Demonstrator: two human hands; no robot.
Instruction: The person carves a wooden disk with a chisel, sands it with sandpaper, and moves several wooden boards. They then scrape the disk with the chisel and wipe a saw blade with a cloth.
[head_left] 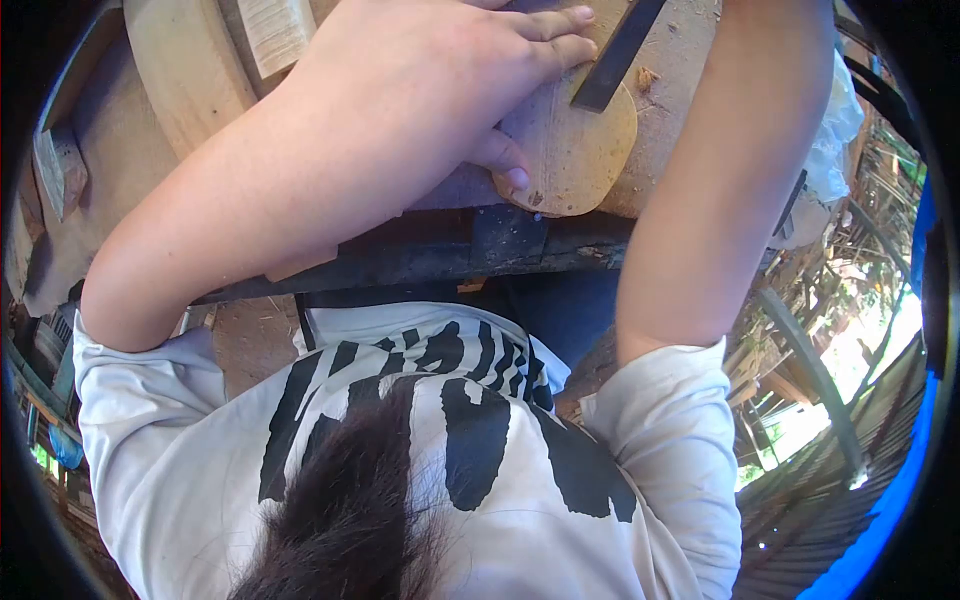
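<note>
My left hand lies across a rounded, yellowish wooden piece at the edge of the workbench. Its fingers stretch out to the right over the wood, and its thumb is spread apart near the rounded end. A dark, flat metal bar, which looks like a file, rests over the wood just right of my fingertips and runs out of the top of the view. My right forearm reaches up past the top edge, so my right hand is out of sight. Whether it holds the bar does not show.
Wooden boards lie on the left of the workbench. A small wood chip and dust are scattered right of the rounded piece. Crumpled clear plastic hangs at the right. The bench's dark front edge runs close to my body.
</note>
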